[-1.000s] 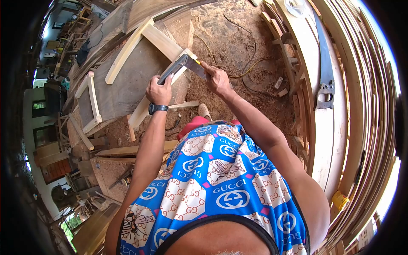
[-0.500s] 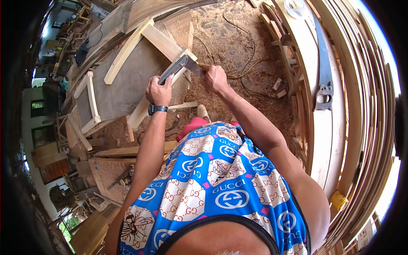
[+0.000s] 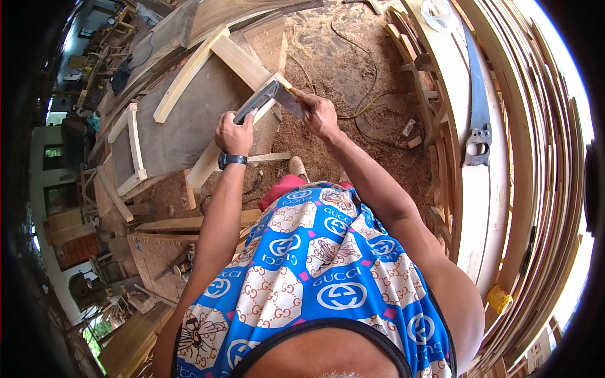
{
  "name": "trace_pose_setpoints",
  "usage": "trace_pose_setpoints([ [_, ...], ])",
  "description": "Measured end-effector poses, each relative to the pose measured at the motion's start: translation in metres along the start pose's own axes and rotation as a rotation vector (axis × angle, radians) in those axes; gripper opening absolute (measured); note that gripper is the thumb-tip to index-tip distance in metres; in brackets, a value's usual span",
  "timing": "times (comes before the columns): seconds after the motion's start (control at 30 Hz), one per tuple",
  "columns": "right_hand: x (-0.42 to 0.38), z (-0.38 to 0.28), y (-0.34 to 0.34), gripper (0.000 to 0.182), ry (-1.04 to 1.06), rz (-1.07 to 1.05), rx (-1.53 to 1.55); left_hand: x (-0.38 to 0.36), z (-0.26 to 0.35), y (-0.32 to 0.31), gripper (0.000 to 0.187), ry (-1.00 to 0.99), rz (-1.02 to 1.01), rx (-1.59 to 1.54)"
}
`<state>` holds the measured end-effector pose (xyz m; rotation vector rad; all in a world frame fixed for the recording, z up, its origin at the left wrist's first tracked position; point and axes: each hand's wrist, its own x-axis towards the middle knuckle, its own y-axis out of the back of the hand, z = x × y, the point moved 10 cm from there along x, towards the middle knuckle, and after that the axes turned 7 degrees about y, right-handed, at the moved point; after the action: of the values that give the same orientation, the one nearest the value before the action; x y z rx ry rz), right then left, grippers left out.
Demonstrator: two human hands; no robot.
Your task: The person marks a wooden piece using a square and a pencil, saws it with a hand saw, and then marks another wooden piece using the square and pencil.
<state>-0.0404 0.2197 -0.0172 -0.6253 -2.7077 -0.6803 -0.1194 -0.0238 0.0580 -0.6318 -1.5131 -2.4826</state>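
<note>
And the right grip (image 3: 320, 118) has edged in a touch toward the metal try square (image 3: 255, 106) over the last second, the yellow-tipped pencil (image 3: 288, 88) going with it, while the left grip (image 3: 233, 133) has barely stirred against the wood! Left grip: curled snugly round the near end of the square's stock, thumb along the top. Right grip: fingers pinched close on the pencil, most of it lost inside the hand. The square sits just beyond the left grip, its stock slanting away along the leg of a pale wooden frame (image 3: 239, 62), its blade turning back toward the right grip. To the left of the left grip, a smaller wooden frame (image 3: 135, 145) lies on the tabletop (image 3: 169, 142); well out to the right of the right grip, a handsaw (image 3: 480, 94) rests on a plank (image 3: 472, 208). Now, the handling: this square looks rigid and fairly light, metal smooth enough to skid on planed wood, so the thick stock is the place to hold, pressed flat, with fingers kept off the thin blade. The pencil looks light, stiff and snappable, best pinched low, near its point.
</note>
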Motion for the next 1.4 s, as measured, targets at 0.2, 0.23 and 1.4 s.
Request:
trace_pose_setpoints([
  [0.2, -0.043, 0.075, -0.017, 0.043, -0.136, -0.178, -0.258, -0.001, -0.005, -0.005, 0.047, -0.007, 0.001, 0.010],
  [0.23, -0.052, 0.088, -0.016, 0.045, -0.225, -0.229, -0.315, 0.002, -0.003, -0.005, 0.048, -0.011, 0.004, 0.002],
  [1.4, -0.489, 0.083, 0.464, 0.049, -1.435, 1.139, -0.736, -0.059, 0.108, -0.106, 0.029, -0.204, -0.965, -0.563],
])
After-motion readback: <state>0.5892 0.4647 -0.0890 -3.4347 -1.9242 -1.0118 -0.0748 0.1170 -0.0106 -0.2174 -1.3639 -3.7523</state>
